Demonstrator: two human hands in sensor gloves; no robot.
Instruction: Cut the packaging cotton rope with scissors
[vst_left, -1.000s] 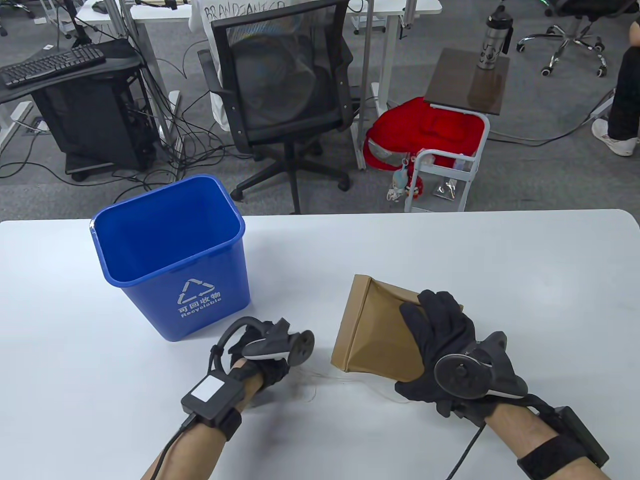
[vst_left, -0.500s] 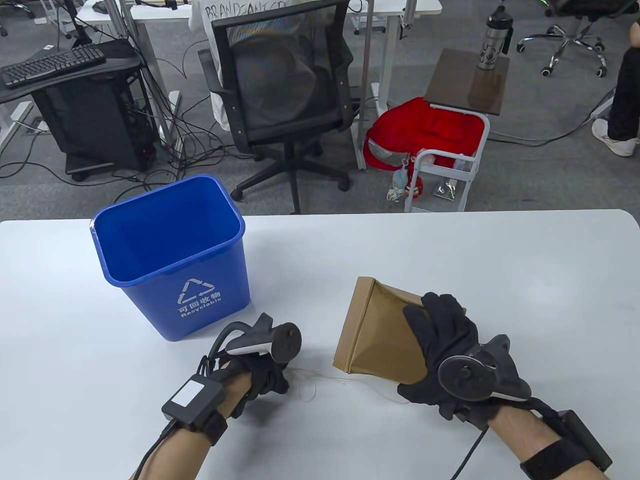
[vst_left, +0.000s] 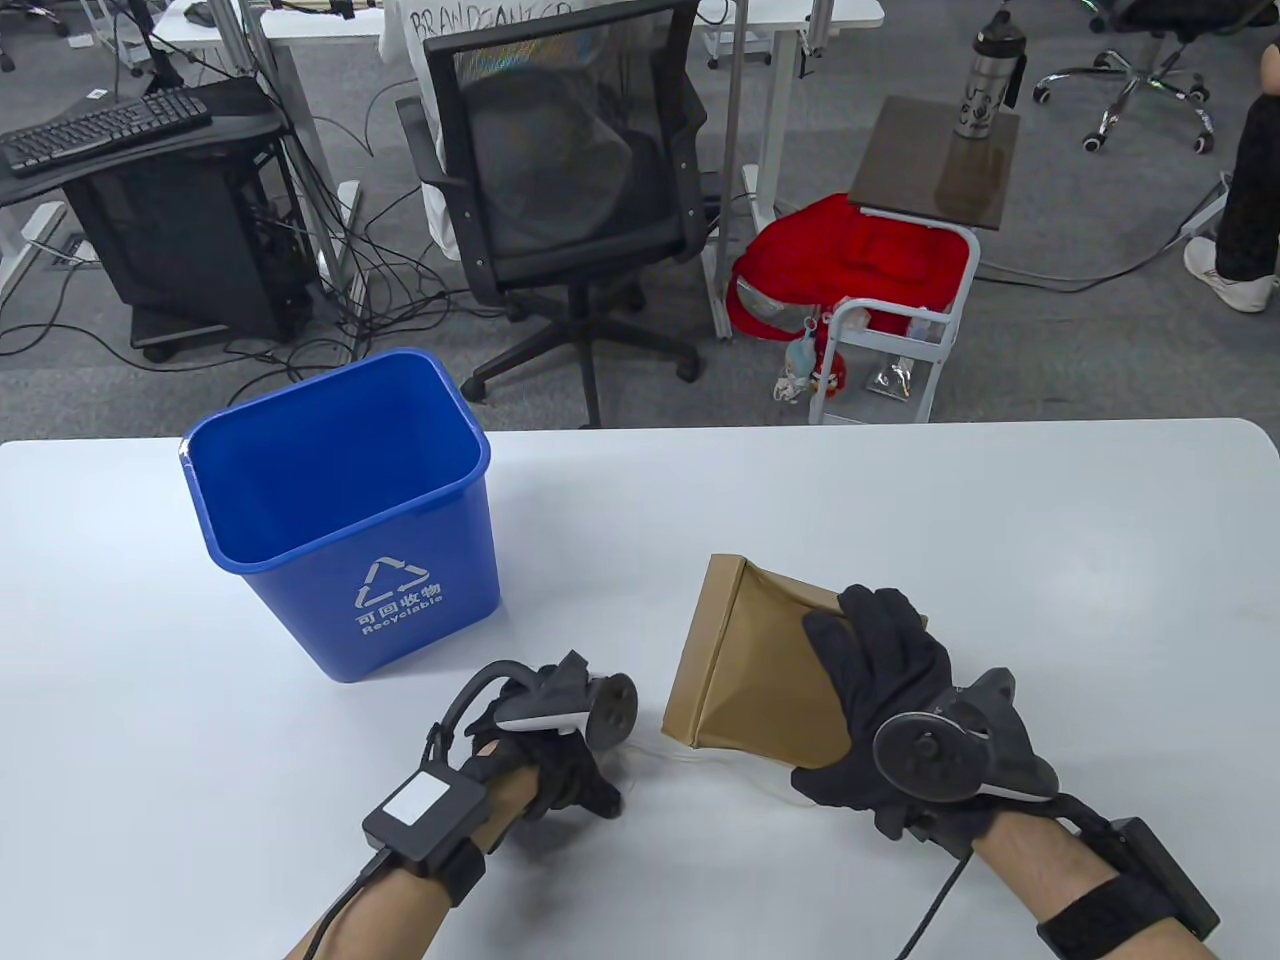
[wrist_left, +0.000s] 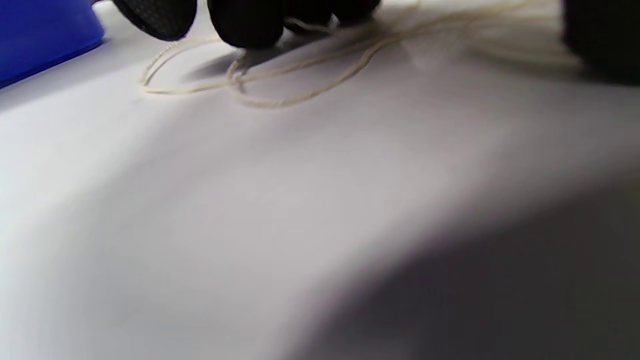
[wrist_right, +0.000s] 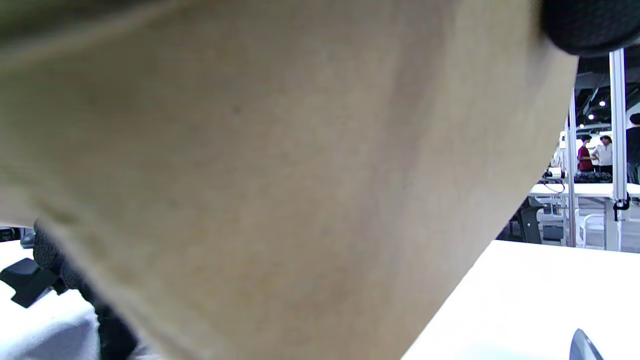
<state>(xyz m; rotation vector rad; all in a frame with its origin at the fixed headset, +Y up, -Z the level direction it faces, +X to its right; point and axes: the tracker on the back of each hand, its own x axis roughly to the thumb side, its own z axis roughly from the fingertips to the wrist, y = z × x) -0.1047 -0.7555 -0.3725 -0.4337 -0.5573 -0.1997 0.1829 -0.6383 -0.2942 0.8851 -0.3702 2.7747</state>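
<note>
A thin cream cotton rope (vst_left: 700, 762) lies loose on the white table, running from the brown paper package (vst_left: 745, 650) toward my left hand (vst_left: 598, 790). In the left wrist view the rope (wrist_left: 280, 87) forms loops on the table, and my left hand's fingertips (wrist_left: 245, 22) press down on a strand and pinch it. My right hand (vst_left: 860, 680) grips the package from its near right side and holds it tilted on the table. The package (wrist_right: 250, 175) fills the right wrist view. No scissors show in the table view.
A blue recycling bin (vst_left: 340, 510) stands upright at the left, just beyond my left hand; its wall also shows in the left wrist view (wrist_left: 40, 35). A grey pointed tip (wrist_right: 582, 347) shows at the bottom edge of the right wrist view; I cannot tell what it is.
My left hand first drew back to the left along the rope, then moved right again toward the package. My right hand and the package have barely moved.
</note>
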